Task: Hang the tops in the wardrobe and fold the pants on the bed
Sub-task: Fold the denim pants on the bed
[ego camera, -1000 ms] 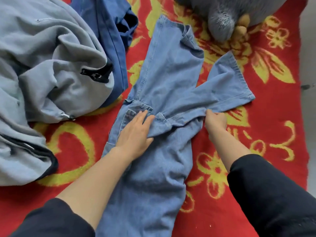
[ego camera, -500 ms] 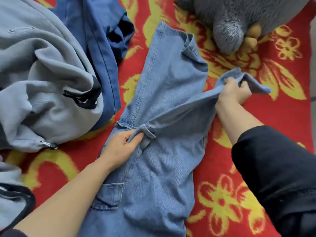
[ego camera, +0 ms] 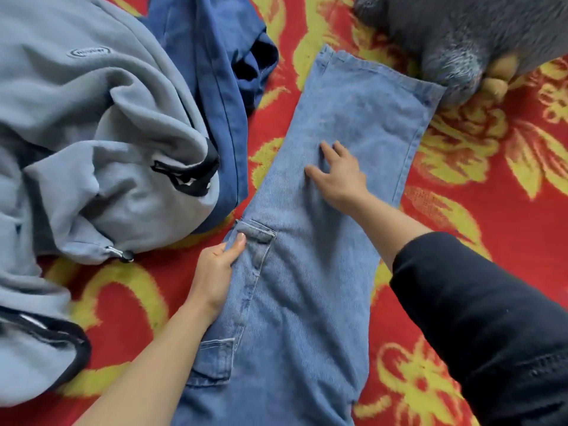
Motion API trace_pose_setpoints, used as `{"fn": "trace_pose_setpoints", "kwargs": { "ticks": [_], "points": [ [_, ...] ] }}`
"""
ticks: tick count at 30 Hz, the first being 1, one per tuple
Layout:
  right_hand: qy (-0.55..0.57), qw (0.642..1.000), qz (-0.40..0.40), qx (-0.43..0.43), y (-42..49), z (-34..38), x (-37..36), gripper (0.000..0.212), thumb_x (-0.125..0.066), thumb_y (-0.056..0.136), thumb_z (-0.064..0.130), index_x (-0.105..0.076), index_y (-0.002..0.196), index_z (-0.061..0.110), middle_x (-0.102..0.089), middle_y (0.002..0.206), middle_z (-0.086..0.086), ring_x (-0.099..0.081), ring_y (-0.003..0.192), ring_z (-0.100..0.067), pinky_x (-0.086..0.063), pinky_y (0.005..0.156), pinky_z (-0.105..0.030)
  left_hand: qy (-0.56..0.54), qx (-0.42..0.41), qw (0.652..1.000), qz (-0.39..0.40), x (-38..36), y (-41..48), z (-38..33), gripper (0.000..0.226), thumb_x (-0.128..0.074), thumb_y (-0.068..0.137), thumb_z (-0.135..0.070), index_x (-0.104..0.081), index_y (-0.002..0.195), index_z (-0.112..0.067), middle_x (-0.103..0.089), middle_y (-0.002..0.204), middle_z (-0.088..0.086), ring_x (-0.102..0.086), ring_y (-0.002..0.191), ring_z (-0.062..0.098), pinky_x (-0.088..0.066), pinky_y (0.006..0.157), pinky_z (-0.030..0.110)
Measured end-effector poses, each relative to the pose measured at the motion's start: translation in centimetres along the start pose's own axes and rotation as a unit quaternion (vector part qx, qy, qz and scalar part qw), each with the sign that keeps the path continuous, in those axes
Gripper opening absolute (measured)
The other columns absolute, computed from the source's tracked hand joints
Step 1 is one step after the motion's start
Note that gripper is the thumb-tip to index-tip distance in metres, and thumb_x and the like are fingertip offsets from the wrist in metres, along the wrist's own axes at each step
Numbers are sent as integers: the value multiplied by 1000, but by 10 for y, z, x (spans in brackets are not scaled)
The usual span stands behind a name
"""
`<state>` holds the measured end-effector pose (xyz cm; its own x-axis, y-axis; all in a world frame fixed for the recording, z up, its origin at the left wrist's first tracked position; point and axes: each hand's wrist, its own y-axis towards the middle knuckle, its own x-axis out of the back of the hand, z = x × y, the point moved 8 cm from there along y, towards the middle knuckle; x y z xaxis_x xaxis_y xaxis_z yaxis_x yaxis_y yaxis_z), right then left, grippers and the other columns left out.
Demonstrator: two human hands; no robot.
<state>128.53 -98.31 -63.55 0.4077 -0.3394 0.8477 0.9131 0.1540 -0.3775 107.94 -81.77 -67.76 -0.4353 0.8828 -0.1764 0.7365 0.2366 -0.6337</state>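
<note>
The jeans (ego camera: 307, 287) lie on the bed (ego camera: 491, 195), legs stacked. The left hand (ego camera: 215, 272) pinches their side edge, seemingly to anchor them, while the right hand (ego camera: 341, 176), fingers spread flat, smooths the leg.

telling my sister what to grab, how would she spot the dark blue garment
On the red flowered blanket, find the pale jeans in the middle. The dark blue garment lies crumpled between them and the grey hoodie, far darker than either.

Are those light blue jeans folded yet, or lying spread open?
Folded once, lengthwise: the jeans show one leg stacked over the other. The right hand presses flat on them; the left hand pinches their edge.
</note>
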Motion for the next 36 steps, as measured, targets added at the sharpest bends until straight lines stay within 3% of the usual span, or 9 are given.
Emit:
{"fn": "trace_pose_setpoints", "kwargs": {
  "ticks": [3, 7, 13, 17, 23, 27, 29, 32, 36],
  "points": [
    [-46, 999, -11, 22, -28, -14, -9, 63, -43, 95, 47, -23, 151, 26, -17, 160, -5, -15, 146, -24, -17, 116, -43, -5, -9, 1000, -24, 8, -7, 0, 24, -60, 91, -25, -74, 88, -7, -73, 95, 11, -65, 87, 22, -50, 81, 35],
    [-60, 998, 20, 29, -88, -26, -40, 63, -38, 97, 50, -18, 153, 29, -9, 162, -4, -5, 148, -23, -8, 119, -40, 105, -76, 991, 16, 6, -22, -5, 5, -72, 82, -20, -72, 87, -20, -75, 88, -6, -67, 78, 6, -51, 67, 19],
    [-30, 997, 65, 30, -204, -35, -95, 63, -35, 96, 54, -11, 152, 37, 2, 162, 3, 8, 148, -17, 6, 118, -38, 274, -61, 959, 35, 37, -53, 15, 23, -81, 72, -23, -66, 88, -29, -73, 86, -14, -67, 78, 2, -51, 69, 19],
    [-63, 997, 50, 3, -281, -51, -114, 65, -34, 94, 59, -12, 152, 40, 4, 162, 7, 12, 148, -16, 10, 117, -40, 262, -41, 963, 48, 57, -91, 27, 55, -82, 72, -17, -54, 119, -23, -67, 111, -2, -67, 89, 8, -52, 76, 23],
    [150, 962, -81, -212, -406, -86, -138, 94, -66, 82, 51, -10, 153, 25, -18, 156, 1, -15, 144, -18, -21, 112, -44, 248, 13, 962, 112, 103, -175, 93, 102, -82, 73, -22, -16, 148, -39, -62, 121, -22, -63, 106, 3, -51, 86, 23],
    [225, 929, -73, -285, -461, -81, -178, 66, -73, 77, 45, -43, 129, 18, -50, 125, 0, -45, 119, -22, -38, 95, -34, 229, 68, 968, 73, 146, -212, 138, 74, -72, 82, -9, -36, 144, -27, -55, 135, -4, -56, 119, 15, -44, 102, 40],
    [330, 890, -66, -307, -481, -79, -196, 40, -76, 77, 41, -52, 102, 20, -61, 99, 9, -59, 98, -16, -43, 76, -28, 178, 88, 980, -4, 165, -225, 149, 51, -72, 82, -13, -53, 128, -23, -67, 114, -4, -65, 102, 17, -53, 89, 34],
    [384, 868, -35, -313, -505, -80, -215, 25, -76, 77, 40, -65, 85, 18, -70, 80, 10, -67, 80, -12, -48, 62, -24, 303, 1, 942, -142, 185, -245, 138, 34, -74, 80, -28, -55, 108, -21, -65, 84, -8, -64, 80, 17, -49, 63, 23],
    [452, 838, 40, -303, -532, -76, -237, 24, -78, 76, 37, -75, 81, 14, -75, 80, 3, -70, 81, -14, -55, 69, -32, 366, 4, 923, -121, 185, -260, 152, 42, -71, 81, -40, -48, 110, -21, -59, 112, 4, -58, 101, 22, -48, 88, 40]
  ]
}}
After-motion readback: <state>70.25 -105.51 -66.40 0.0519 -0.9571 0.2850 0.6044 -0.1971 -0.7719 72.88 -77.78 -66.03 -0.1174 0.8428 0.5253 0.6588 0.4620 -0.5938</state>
